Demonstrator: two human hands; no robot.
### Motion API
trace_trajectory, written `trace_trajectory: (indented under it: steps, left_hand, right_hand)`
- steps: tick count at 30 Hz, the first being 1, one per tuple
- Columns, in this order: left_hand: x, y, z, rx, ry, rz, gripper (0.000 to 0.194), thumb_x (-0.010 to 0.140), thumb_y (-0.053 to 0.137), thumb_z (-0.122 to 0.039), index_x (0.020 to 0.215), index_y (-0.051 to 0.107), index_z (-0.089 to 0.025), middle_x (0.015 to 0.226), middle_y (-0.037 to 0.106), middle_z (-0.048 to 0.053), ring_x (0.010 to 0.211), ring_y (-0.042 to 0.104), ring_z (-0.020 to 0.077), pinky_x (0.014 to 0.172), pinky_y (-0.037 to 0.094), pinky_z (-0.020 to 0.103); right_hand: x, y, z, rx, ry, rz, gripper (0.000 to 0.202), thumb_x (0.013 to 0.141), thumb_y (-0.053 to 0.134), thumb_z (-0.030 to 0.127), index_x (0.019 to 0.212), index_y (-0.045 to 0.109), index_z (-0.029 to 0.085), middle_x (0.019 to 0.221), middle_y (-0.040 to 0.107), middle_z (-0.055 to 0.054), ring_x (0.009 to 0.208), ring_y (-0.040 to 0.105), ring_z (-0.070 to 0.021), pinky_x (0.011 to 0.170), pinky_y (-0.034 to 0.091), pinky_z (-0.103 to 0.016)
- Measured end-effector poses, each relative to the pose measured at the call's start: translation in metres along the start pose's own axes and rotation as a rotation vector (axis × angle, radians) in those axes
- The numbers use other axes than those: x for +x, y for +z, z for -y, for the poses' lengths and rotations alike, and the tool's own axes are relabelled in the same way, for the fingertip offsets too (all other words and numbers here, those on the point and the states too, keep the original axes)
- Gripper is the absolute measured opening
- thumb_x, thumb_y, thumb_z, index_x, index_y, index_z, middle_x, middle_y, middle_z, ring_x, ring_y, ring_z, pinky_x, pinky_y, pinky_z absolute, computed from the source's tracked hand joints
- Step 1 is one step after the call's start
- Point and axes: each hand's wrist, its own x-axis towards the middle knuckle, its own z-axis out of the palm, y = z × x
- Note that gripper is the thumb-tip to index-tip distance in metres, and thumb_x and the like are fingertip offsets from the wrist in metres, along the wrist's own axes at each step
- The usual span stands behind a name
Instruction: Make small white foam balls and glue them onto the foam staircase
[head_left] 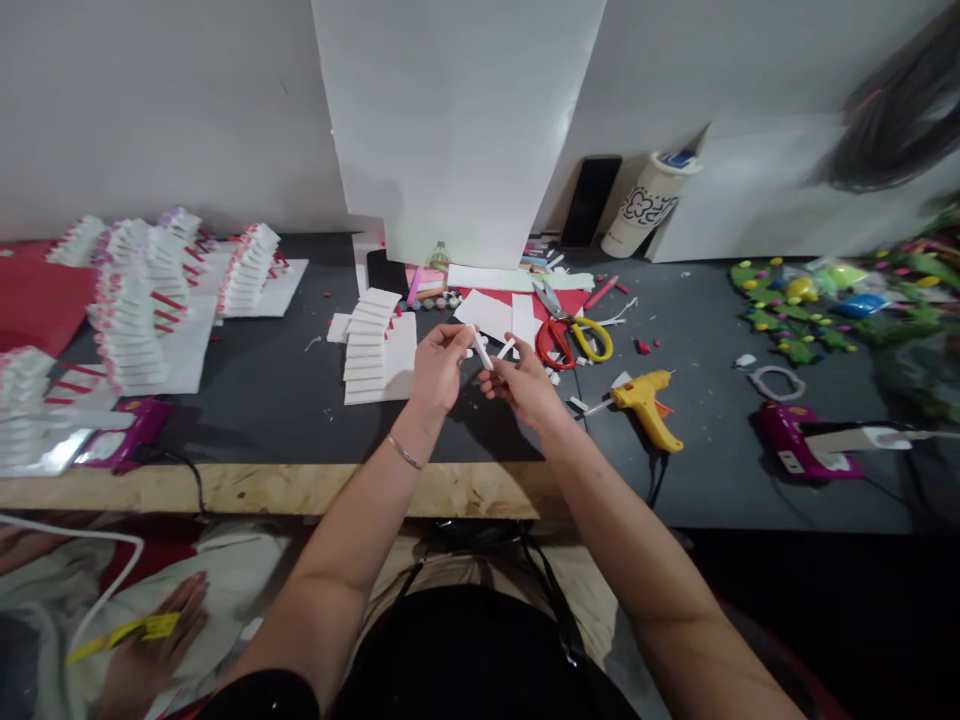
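Above the dark table, my left hand [442,366] pinches a small white strip [482,352] between thumb and fingertips. Close on its right, my right hand [523,383] is closed on another short white strip [506,349], its fingers near the first strip. Left of my hands lies a white stepped model [367,345] on a white board. Red-handled scissors [555,340] and a yellow-handled pair [591,340] rest just beyond my right hand. White paper pieces lie behind my fingers.
A yellow glue gun [646,408] lies at right, near a purple power strip [806,442]. Several finished stepped models [247,270] stand at left. A cup [649,205] and phone [592,200] lean at the back. Another person's hand [161,640] shows at lower left.
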Motion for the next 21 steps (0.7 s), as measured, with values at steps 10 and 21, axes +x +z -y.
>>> trace_trajectory:
  steps: [10, 21]
  left_hand:
    - [0.0, -0.003, 0.007, -0.049, -0.036, -0.027, 0.022, 0.062, 0.087, -0.024, 0.065, 0.067, -0.015, 0.068, 0.067, -0.001, 0.053, 0.047, 0.0032, 0.053, 0.036, 0.019]
    - [-0.002, 0.0, 0.007, -0.09, -0.037, -0.036, 0.02, 0.06, 0.087, -0.022, 0.063, 0.069, -0.017, 0.065, 0.067, -0.002, 0.062, 0.056, 0.0075, 0.064, 0.043, 0.022]
  right_hand:
    - [-0.004, -0.022, 0.008, -0.79, -0.784, -0.286, 0.046, 0.089, 0.055, 0.044, 0.128, 0.054, 0.02, 0.085, 0.065, -0.006, 0.08, 0.061, -0.0223, 0.074, 0.049, -0.039]
    - [0.016, 0.008, 0.003, -0.428, -0.494, 0.029, 0.021, 0.083, 0.059, 0.044, 0.082, 0.057, 0.022, 0.067, 0.061, 0.003, 0.058, 0.056, -0.0135, 0.056, 0.047, -0.027]
